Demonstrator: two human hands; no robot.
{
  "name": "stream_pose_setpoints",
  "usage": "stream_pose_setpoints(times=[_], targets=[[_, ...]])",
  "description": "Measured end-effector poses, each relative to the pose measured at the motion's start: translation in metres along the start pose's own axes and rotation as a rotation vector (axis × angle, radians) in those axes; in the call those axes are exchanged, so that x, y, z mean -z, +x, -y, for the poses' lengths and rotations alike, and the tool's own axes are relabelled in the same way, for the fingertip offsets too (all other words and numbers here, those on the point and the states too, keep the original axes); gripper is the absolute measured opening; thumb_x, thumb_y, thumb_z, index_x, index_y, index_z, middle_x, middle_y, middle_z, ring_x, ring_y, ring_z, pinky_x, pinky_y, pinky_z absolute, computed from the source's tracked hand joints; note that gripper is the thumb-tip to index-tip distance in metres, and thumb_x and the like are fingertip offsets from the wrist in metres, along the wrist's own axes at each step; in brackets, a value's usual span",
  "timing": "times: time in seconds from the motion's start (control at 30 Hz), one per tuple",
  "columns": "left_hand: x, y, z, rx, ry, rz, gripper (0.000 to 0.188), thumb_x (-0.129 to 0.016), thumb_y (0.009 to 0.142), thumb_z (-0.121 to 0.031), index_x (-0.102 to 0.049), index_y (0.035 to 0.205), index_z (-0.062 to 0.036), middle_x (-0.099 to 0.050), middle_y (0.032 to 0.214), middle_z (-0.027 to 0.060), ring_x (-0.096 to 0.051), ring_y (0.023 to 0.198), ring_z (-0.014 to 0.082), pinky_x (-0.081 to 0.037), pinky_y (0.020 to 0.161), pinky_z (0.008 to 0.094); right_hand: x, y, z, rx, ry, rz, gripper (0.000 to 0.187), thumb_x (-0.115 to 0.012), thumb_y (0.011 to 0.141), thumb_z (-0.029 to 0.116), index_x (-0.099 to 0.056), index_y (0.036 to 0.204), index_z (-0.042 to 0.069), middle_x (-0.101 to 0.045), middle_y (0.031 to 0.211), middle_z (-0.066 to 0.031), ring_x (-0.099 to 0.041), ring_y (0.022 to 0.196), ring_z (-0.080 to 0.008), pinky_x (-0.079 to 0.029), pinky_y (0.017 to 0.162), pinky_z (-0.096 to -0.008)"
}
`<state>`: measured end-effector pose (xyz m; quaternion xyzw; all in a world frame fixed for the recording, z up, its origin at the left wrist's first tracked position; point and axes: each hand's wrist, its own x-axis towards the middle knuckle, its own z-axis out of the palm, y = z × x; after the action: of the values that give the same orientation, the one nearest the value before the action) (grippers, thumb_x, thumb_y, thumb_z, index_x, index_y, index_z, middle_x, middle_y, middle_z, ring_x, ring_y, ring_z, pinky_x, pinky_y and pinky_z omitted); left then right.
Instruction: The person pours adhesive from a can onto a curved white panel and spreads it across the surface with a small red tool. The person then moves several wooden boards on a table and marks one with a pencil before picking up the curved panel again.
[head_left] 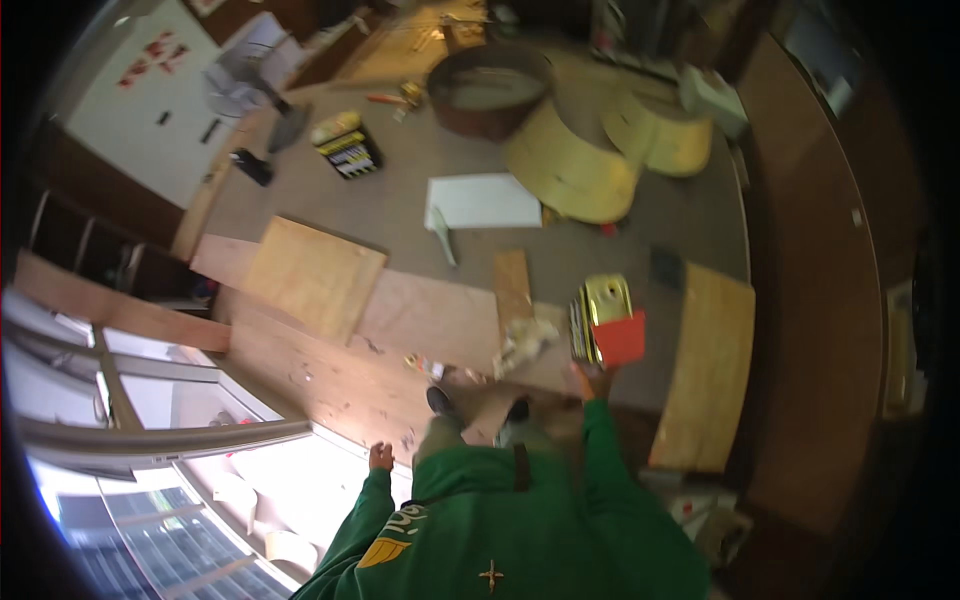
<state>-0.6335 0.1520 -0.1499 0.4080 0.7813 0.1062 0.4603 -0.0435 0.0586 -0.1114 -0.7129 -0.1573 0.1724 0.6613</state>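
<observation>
My right hand (594, 382) reaches forward to the near edge of the work table, closed at the lower edge of a flat red piece (620, 339). That red piece overlaps the front of a gold rectangular tin (606, 296) with a dark striped side. Blur hides whether the fingers also touch the tin. My left hand (381, 457) hangs low at my left side, away from the table, its fingers loosely bent and apart with nothing seen in them. A crumpled pale cloth (526, 343) lies left of the tin.
Around the table (400, 215) lie wooden boards (315, 277), a narrow wood strip (513, 284), a white sheet (490, 202) with a pale-handled tool (443, 238), another tin (347, 146), a round drum-like frame (489, 92) and curved yellowish pieces (570, 170). A bent panel (705, 370) stands right.
</observation>
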Motion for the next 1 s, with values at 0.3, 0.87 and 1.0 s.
stream_pose_setpoints(times=[0.3, 0.87, 1.0], targets=[[0.011, 0.002, -0.05, -0.027, -0.089, -0.09, 0.054, -0.066, 0.084, -0.032, -0.048, 0.124, 0.0003, -0.063, 0.085, 0.0123, -0.058, 0.055, 0.018, -0.048, 0.049, 0.0333, -0.023, 0.004, -0.037, 0.127, -0.22, -0.277, 0.112, -0.088, 0.055, 0.018, -0.018, 0.14, -0.002, -0.037, 0.135, -0.0208, -0.044, 0.121, -0.0291, -0.042, 0.099, -0.0399], [-0.035, 0.032, -0.103, -0.343, 0.138, -0.062, 0.05, -0.069, 0.079, -0.036, -0.058, 0.114, -0.0012, -0.065, 0.094, 0.0148, -0.063, 0.089, 0.0277, -0.051, 0.079, 0.0395, -0.086, -0.001, -0.004, -0.11, -0.047, -0.568, 0.11, -0.084, 0.053, 0.022, -0.019, 0.14, -0.001, -0.036, 0.133, -0.0243, -0.039, 0.124, -0.0417, -0.036, 0.105, -0.0517], [-0.023, 0.014, -0.093, -0.205, 0.112, 0.023, 0.052, -0.069, 0.078, -0.035, -0.056, 0.115, -0.001, -0.064, 0.088, 0.0116, -0.064, 0.074, 0.0242, -0.053, 0.068, 0.0377, -0.103, 0.002, 0.003, -0.187, -0.192, -0.644, 0.111, -0.085, 0.052, 0.025, -0.02, 0.138, -0.001, -0.037, 0.132, -0.0236, -0.04, 0.122, -0.0417, -0.037, 0.103, -0.0531]])
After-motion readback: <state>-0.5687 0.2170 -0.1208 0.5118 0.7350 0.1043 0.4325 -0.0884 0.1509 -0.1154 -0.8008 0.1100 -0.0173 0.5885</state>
